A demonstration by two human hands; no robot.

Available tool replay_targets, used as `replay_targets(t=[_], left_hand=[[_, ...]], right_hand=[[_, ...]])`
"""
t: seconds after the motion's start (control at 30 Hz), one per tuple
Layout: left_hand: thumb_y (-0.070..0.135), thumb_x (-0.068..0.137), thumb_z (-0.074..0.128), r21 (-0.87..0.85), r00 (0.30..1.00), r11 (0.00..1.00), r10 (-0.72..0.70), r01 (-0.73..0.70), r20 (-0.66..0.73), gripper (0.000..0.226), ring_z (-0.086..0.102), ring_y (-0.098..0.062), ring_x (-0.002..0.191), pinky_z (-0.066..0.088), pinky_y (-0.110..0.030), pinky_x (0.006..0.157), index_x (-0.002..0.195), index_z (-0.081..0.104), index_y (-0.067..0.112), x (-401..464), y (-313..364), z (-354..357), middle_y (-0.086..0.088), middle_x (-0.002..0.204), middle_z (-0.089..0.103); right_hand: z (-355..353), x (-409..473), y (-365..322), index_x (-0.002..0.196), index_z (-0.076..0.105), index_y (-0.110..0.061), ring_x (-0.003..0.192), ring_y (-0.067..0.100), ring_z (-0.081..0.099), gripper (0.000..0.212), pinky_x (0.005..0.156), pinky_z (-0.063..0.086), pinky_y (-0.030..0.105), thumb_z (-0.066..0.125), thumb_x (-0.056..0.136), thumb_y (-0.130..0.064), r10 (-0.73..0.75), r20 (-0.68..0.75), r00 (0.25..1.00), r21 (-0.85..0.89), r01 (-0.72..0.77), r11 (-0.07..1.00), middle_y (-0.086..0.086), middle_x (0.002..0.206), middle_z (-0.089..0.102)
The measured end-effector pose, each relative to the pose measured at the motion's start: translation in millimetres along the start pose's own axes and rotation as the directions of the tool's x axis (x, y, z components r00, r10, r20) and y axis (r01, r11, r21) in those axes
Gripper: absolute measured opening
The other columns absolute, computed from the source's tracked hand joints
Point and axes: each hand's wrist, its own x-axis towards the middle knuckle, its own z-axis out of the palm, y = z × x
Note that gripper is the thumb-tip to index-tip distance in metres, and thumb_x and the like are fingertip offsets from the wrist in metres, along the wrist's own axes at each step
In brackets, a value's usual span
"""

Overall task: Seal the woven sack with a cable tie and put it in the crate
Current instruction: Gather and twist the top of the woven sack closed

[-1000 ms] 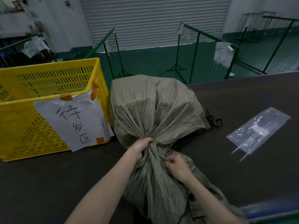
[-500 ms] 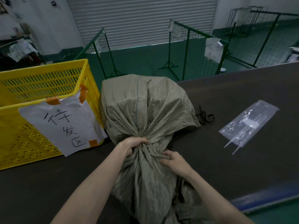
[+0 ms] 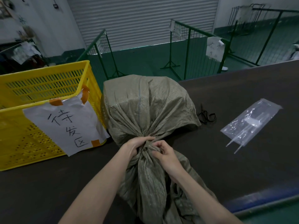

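A grey-green woven sack lies full on the dark table, its neck bunched toward me and its loose mouth trailing to the near edge. My left hand grips the gathered neck from the left. My right hand pinches the same neck from the right, fingers curled into the folds. White cable ties poke out of a clear plastic bag to the right, well away from both hands. The yellow slatted crate stands left of the sack, touching it, with a handwritten paper sign taped on its front.
Black scissors lie on the table just right of the sack. The dark table has a blue strip along its near right edge. Beyond it, green metal fence panels stand on a green floor before a shutter door.
Both hands have tightened on the neck: the left holds its grip, the right has come up closer to it, narrowing the bunch. The view has shifted slightly, so the scissors now show fully.
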Motion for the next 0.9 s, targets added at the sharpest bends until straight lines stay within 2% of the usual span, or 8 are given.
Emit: replay_targets(t=[0.27,0.4,0.47,0.6,0.67,0.77,0.83,0.9], left_hand=[[0.006,0.093,0.049,-0.045,0.985,0.989,0.134,-0.139,-0.108,0.019,0.066,-0.014,0.045,0.054,-0.021,0.046,0.079,0.062,0.003,2.3,-3.1,3.9,-0.007,0.053,0.069],[0.02,0.087,0.066,-0.162,0.982,0.969,0.176,-0.185,-0.07,0.022,0.071,-0.023,0.066,0.057,-0.031,0.064,0.097,0.069,0.001,-1.9,-1.0,12.2,-0.014,0.076,0.073],[0.016,0.084,0.069,-0.156,0.983,0.971,0.175,-0.182,-0.056,0.019,0.07,-0.024,0.067,0.058,-0.033,0.069,0.097,0.07,0.003,-4.9,4.8,15.2,-0.016,0.079,0.072],[0.006,0.086,0.057,-0.208,0.975,0.956,0.184,-0.207,-0.126,0.017,0.062,-0.02,0.045,0.055,-0.024,0.049,0.07,0.059,0.004,-9.9,27.2,17.0,-0.011,0.06,0.061],[0.008,0.088,0.051,-0.23,0.968,0.943,0.212,-0.239,-0.136,0.022,0.061,-0.02,0.044,0.053,-0.023,0.046,0.067,0.056,0.005,-14.9,40.8,15.5,-0.01,0.056,0.06],[0.009,0.089,0.05,-0.201,0.968,0.948,0.228,-0.246,-0.106,0.022,0.063,-0.019,0.045,0.053,-0.022,0.046,0.068,0.056,0.006,-27.9,58.8,8.9,-0.009,0.053,0.062],[0.011,0.092,0.047,-0.154,0.971,0.96,0.224,-0.234,-0.079,0.026,0.063,-0.02,0.044,0.053,-0.022,0.044,0.067,0.056,0.005,-38.3,68.1,3.3,-0.01,0.052,0.062],[0.012,0.093,0.045,-0.09,0.975,0.971,0.217,-0.221,-0.055,0.028,0.063,-0.02,0.044,0.053,-0.021,0.043,0.068,0.055,0.005,-49.5,76.5,-1.2,-0.011,0.055,0.062]], right_hand=[[-5.6,-14.8,0.5,0.098,0.06,-0.014,0.091,-0.005,0.06,0.017,0.079,0.044,0.008,0.058,0.088,0.0,-0.042,0.085,0.996,-0.064,0.047,0.997,-0.005,0.101,0.064],[-18.0,-20.0,-2.1,0.102,0.055,-0.022,0.095,0.0,0.06,0.021,0.082,0.047,0.017,0.066,0.085,-0.018,-0.169,-0.243,0.955,-0.177,0.128,0.976,-0.007,0.102,0.062],[-24.9,-18.8,0.4,0.103,0.055,-0.022,0.098,0.007,0.057,0.022,0.082,0.045,0.02,0.066,0.085,-0.029,-0.209,-0.29,0.934,-0.301,0.118,0.946,-0.005,0.105,0.059],[-35.3,-8.2,13.9,0.132,0.048,-0.027,0.13,0.013,0.042,0.044,0.11,0.032,0.034,0.04,0.094,-0.049,0.036,-0.129,0.991,-0.299,-0.074,0.951,-0.009,0.136,0.048],[-47.3,-2.1,24.7,0.143,0.034,-0.029,0.141,0.018,0.027,0.048,0.116,0.018,0.044,0.031,0.098,-0.045,0.119,-0.098,0.988,-0.509,-0.152,0.847,-0.006,0.151,0.034],[-65.1,-0.1,32.7,0.148,0.016,-0.031,0.143,0.024,0.016,0.058,0.114,0.012,0.047,0.038,0.096,-0.045,0.292,-0.027,0.956,-0.82,-0.188,0.541,-0.003,0.156,0.018],[-70.5,-4.0,33.3,0.149,0.012,-0.024,0.142,0.027,0.016,0.058,0.114,0.014,0.047,0.034,0.098,-0.04,0.395,-0.027,0.918,-0.923,-0.175,0.344,0.0,0.153,0.017],[-76.0,-5.9,38.4,0.148,0.018,-0.022,0.136,0.028,0.028,0.053,0.111,0.022,0.047,0.03,0.099,-0.038,0.343,-0.037,0.939,-0.98,-0.1,0.17,0.004,0.151,0.025]])
